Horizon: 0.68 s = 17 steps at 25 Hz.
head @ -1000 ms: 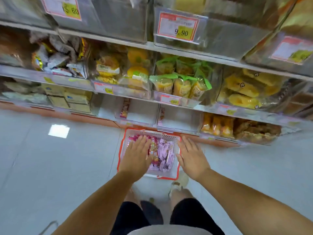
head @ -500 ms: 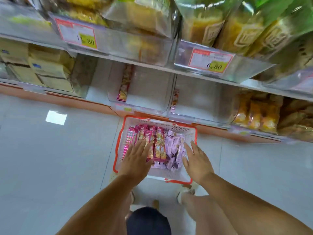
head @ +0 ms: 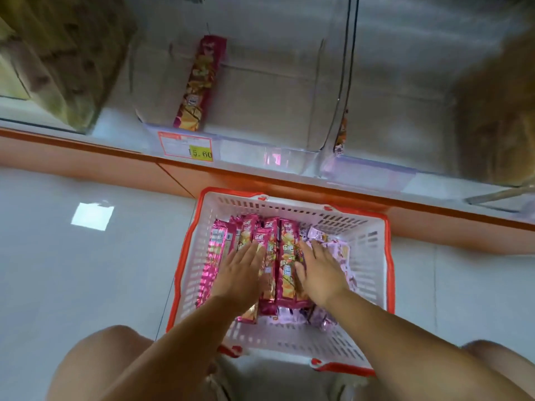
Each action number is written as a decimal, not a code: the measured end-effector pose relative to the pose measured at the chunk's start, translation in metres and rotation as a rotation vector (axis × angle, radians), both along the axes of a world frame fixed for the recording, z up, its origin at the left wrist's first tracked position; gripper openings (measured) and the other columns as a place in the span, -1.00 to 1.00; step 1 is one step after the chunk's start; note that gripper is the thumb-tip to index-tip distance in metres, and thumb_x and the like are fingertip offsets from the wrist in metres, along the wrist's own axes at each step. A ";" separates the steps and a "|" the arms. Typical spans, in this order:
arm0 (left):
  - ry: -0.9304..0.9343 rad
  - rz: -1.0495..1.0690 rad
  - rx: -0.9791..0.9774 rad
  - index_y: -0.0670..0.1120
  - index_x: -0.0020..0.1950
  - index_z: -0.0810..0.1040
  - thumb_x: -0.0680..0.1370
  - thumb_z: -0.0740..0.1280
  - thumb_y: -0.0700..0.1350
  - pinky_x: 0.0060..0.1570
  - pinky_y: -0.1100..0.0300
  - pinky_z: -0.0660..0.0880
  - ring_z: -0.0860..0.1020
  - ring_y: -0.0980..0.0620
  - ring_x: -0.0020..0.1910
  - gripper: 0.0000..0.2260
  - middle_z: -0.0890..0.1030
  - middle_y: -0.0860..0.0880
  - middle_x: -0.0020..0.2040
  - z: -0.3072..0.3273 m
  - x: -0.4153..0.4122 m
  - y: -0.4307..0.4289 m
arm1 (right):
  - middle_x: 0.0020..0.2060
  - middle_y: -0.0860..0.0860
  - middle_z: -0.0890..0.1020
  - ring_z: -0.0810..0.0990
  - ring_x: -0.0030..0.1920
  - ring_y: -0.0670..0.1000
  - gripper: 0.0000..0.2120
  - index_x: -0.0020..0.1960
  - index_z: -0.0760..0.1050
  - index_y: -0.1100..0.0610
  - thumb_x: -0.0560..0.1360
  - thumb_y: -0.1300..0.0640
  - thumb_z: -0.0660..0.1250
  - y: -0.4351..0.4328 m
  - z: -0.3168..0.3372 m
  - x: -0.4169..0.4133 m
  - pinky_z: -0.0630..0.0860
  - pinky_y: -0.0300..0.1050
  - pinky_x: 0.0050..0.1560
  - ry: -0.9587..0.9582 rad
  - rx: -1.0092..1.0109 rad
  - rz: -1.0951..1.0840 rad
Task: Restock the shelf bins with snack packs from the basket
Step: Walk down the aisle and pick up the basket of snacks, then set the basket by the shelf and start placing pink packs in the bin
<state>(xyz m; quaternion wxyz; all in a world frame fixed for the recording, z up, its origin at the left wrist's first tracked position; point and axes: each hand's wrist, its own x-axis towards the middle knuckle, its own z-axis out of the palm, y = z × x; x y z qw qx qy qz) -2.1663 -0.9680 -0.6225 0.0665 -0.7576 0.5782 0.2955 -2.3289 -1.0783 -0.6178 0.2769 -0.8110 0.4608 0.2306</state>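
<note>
A white basket with a red rim (head: 373, 256) stands on the floor before the bottom shelf. It holds several long pink snack packs (head: 285, 247) on the left and pale purple packs (head: 341, 250) on the right. My left hand (head: 241, 272) lies flat with straight fingers on the pink packs. My right hand (head: 317, 270) rests with spread fingers where pink and purple packs meet. In the clear shelf bin (head: 260, 105) above, one pink pack (head: 199, 82) stands against the left wall. The neighbouring bin (head: 399, 111) shows one pack (head: 340, 134) at its left edge.
An orange plinth (head: 115, 166) runs under the shelf. A price tag (head: 186, 146) sits on the left bin's front. Bins with brownish goods (head: 492, 111) flank the two clear bins. Grey tiled floor (head: 86, 270) surrounds the basket; my knees frame the bottom edge.
The view has dropped closer to the bottom shelf and basket as I crouch. Both hands have gone down from above the basket onto the packs inside it.
</note>
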 end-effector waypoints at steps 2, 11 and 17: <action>-0.027 -0.012 -0.010 0.00 0.56 -0.13 0.64 -0.06 0.14 0.52 -0.03 -0.16 -0.18 0.01 0.54 -0.46 -0.12 -0.01 0.58 -0.023 0.001 -0.001 | 0.56 0.08 0.00 -0.02 0.55 0.13 -0.46 0.57 -0.10 -0.03 0.65 -0.11 -0.06 0.004 -0.022 0.005 0.00 0.03 0.53 -0.036 -0.046 0.023; -0.095 0.005 -0.155 0.01 0.58 -0.09 0.63 -0.04 0.16 0.52 -0.03 -0.04 -0.10 0.02 0.56 -0.44 -0.06 -0.01 0.59 -0.039 -0.004 0.024 | 0.46 0.21 0.23 0.16 0.47 0.19 -0.29 0.55 -0.01 0.06 0.54 -0.23 0.13 0.060 -0.041 0.020 0.14 0.03 0.48 -0.054 -0.152 -0.190; 0.027 0.200 -0.261 -0.04 0.55 0.13 0.63 0.07 0.13 0.51 0.05 0.03 0.06 -0.03 0.54 -0.48 0.10 -0.06 0.57 -0.018 -0.028 0.055 | 0.07 0.06 0.59 0.58 0.04 0.09 -0.49 0.39 0.28 0.07 0.48 0.16 0.32 0.071 -0.021 0.007 0.53 -0.11 -0.06 -0.338 -0.083 -0.521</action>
